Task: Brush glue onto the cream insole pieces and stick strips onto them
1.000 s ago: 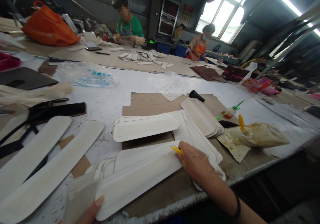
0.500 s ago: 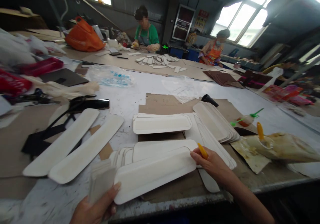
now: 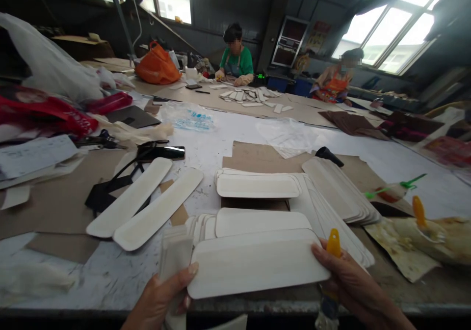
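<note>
Along the table's near edge (image 3: 88, 312), fingers of the left hand (image 3: 156, 293) and right hand (image 3: 351, 278) clamp opposite ends of a white panel (image 3: 257, 263); light, even pressure suits it, the right-held brush (image 3: 333, 244) angled clear.

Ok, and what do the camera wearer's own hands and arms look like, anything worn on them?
Bare left hand and bare right hand, five-fingered, ungloved; no sleeve, watch or bracelet shows on what is visible of either arm.
</note>
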{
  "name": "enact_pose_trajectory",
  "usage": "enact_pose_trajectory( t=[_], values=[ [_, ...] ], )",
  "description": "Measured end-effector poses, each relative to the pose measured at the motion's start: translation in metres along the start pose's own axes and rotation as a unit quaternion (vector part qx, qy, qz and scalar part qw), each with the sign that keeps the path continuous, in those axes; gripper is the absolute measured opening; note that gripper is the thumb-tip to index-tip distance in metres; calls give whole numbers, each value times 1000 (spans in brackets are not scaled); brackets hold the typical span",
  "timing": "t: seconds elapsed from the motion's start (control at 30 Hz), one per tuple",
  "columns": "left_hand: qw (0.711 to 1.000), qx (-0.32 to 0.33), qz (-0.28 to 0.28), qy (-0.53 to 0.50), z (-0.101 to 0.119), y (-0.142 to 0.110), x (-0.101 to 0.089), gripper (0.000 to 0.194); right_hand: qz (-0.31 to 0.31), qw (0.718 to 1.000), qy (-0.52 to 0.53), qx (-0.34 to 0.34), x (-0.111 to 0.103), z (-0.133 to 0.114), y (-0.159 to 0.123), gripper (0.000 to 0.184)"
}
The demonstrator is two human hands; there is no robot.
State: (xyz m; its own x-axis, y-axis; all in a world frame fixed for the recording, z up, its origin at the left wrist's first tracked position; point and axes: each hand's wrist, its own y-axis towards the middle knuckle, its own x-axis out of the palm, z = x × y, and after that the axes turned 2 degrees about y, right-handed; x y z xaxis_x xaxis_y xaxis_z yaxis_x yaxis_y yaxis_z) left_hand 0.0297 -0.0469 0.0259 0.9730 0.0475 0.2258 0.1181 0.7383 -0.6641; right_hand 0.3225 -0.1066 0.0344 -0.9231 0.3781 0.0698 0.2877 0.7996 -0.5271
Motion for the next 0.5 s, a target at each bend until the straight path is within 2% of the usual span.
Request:
enact_pose_trajectory(
  t=[0.07,0.13,0.27,0.37,0.43,0.5],
  values=[
    [1000,-9,-6,1,3,1,1,38,-8,999,52,15,1,0,2,40],
    [1000,-2,-2,20,7,4,1,38,-16,998,58,14,2,-5,6,41],
    [996,45,27,73,27,17,5,42,-25,1000,-6,-7,7,-30,20,43],
    [995,72,-3,75,54,28,12,42,-5,996,-73,-48,13,-60,39,43],
    [993,90,-8,74,67,34,18,45,35,976,-190,-99,15,-80,55,41],
    [990,107,11,92,72,39,21,51,88,928,-331,-144,16,-95,71,35]
  ],
)
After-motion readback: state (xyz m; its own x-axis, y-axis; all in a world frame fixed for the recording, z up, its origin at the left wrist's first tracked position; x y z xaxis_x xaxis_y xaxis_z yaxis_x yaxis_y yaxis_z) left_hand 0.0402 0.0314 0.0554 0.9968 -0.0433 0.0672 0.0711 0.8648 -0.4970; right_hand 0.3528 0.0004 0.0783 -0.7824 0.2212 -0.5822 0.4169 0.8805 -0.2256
